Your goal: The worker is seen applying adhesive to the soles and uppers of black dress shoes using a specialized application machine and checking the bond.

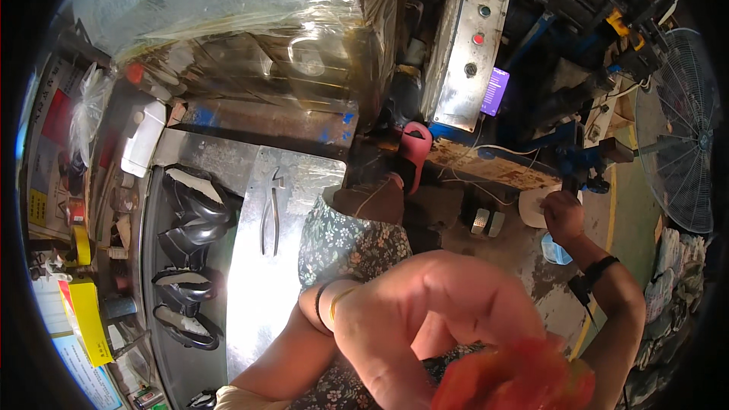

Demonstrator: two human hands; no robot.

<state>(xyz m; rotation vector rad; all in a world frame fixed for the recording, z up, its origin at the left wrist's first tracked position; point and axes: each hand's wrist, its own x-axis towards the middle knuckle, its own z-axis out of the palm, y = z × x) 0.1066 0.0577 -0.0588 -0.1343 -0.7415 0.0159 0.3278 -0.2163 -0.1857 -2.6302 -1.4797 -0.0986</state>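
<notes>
My left hand [448, 304], with a gold bracelet and a dark band at the wrist, is large and close in the lower middle. Its fingers curl round a glossy red thing [509, 380], too blurred to name. Farther right, my right hand [563, 218] is closed, beside a round pale disc [534, 206]; whether it grips anything is hidden. A dark strap [592, 277] circles that forearm. Left of my patterned clothing [353, 247], pincers [269, 216] lie on a shiny metal bench top [250, 288], touched by neither hand.
Several black leather shoes [186, 288] stand on a rack along the left. A machine panel with buttons [471, 53] rises at the back, and a large fan [680, 129] stands at right. A pink slipper [415, 152] and a pale blue container [556, 249] are lower down.
</notes>
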